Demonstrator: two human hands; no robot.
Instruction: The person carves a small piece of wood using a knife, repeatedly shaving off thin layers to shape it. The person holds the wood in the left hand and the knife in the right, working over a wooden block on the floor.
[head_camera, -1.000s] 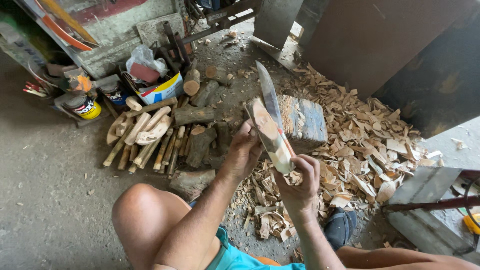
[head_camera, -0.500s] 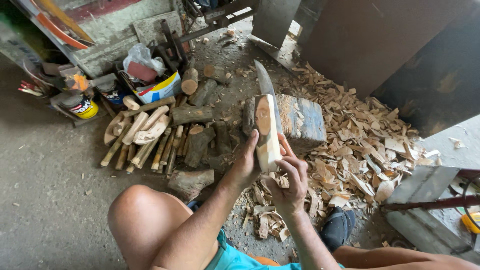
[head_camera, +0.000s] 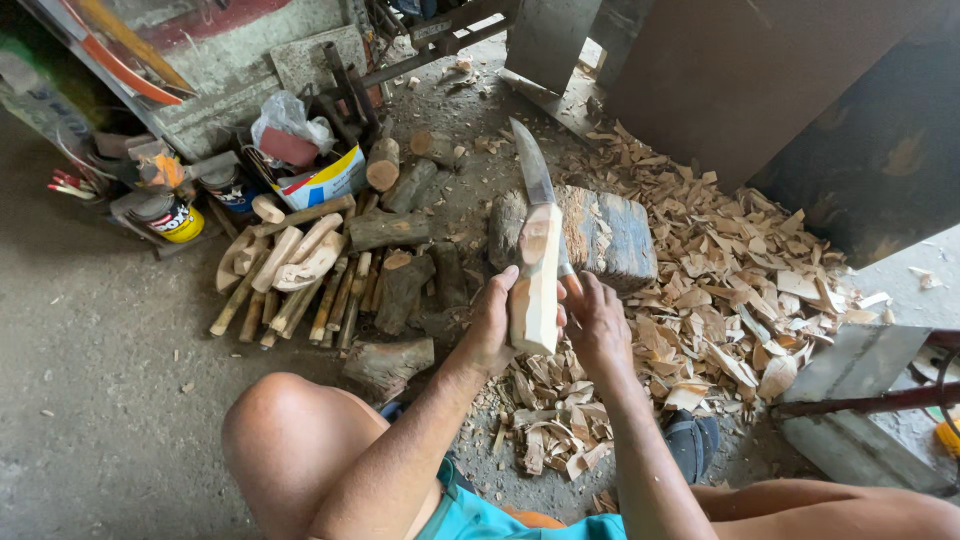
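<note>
At the centre of the frame my left hand (head_camera: 497, 335) wraps around the lower part of a pale, freshly carved block of wood (head_camera: 535, 285), holding it upright above the floor. My right hand (head_camera: 597, 325) is closed on the handle of a long grey-bladed knife (head_camera: 535, 170), whose blade rises behind the block towards the top of the frame; the handle itself is mostly hidden, so I cannot tell the exact grip. Just behind the block sits a dark, weathered chopping block (head_camera: 600, 232).

I judge the shaping well under way: the block's faces are already cut smooth and pale, and a wide heap of light wood chips (head_camera: 720, 260) spreads across the right half of the frame and below my hands. At centre left lies a row of roughly shaped pale wooden pieces and bark-covered sticks (head_camera: 300, 275), with uncut short logs (head_camera: 400, 230) beside them, so plenty of stock looks unworked.
</note>
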